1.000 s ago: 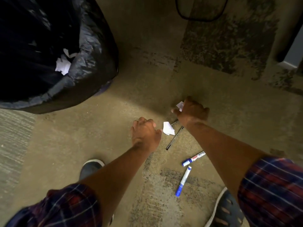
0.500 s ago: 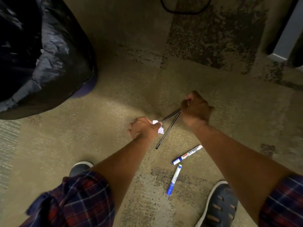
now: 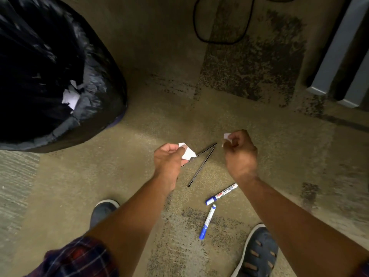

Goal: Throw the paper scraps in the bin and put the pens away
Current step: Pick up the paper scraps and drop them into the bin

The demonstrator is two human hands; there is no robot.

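My left hand (image 3: 169, 160) pinches a white paper scrap (image 3: 187, 151) above the carpet. My right hand (image 3: 240, 154) pinches a smaller white scrap (image 3: 227, 136) between thumb and fingers. Between the hands two thin black pens (image 3: 201, 165) lie crossed on the floor. Two blue-capped white markers lie nearer to me, one (image 3: 222, 194) slanted and one (image 3: 207, 224) below it. The bin (image 3: 95, 108), lined with a black bag, stands at the left with white scraps (image 3: 70, 96) inside.
A black cable (image 3: 221, 41) loops on the carpet at the top. Grey metal furniture legs (image 3: 335, 52) stand at the upper right. My two shoes (image 3: 103, 210) (image 3: 257, 252) are planted near the bottom, on either side of the markers.
Both hands have lifted off the floor, each holding a paper scrap. The black pens have stayed on the carpet. The bin opening has come back into view.
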